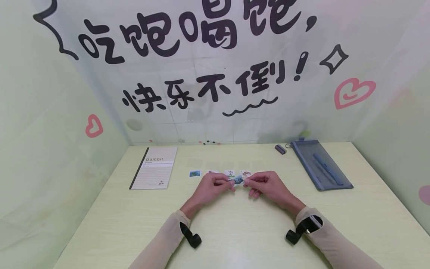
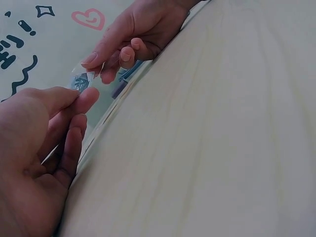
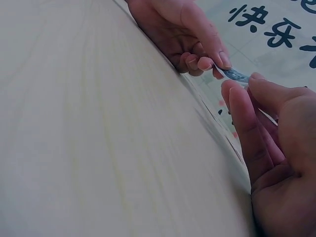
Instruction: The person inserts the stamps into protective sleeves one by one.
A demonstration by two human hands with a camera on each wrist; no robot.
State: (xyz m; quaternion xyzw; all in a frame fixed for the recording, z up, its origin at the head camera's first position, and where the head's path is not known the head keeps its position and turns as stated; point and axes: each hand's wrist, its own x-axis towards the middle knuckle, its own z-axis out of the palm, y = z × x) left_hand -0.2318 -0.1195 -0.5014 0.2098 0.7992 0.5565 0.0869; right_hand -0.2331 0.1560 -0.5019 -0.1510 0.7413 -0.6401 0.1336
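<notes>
Between both hands, above the table, is a small blue-grey picture stamp (image 1: 238,181) with clear film around it. My left hand (image 1: 212,186) pinches one end between thumb and index finger, while my right hand (image 1: 270,186) pinches the opposite end the same way. In the right wrist view the stamp (image 3: 235,75) looks slightly bowed between the thumbs. The left wrist view shows its printed face (image 2: 82,81) beside the left thumb. Just beyond the hands lies a row of stamps, among them a green-blue one (image 1: 195,173) and a panda one (image 1: 230,173); the hands partly cover others.
Faint clear rectangles (image 1: 195,163) lie in a line behind the stamps. A Gambit notebook (image 1: 154,170) is at the left. To the right are a dark eraser-like block (image 1: 280,149) and a blue mesh zip pouch (image 1: 307,153) with pens inside. A printed curtain stands behind the table.
</notes>
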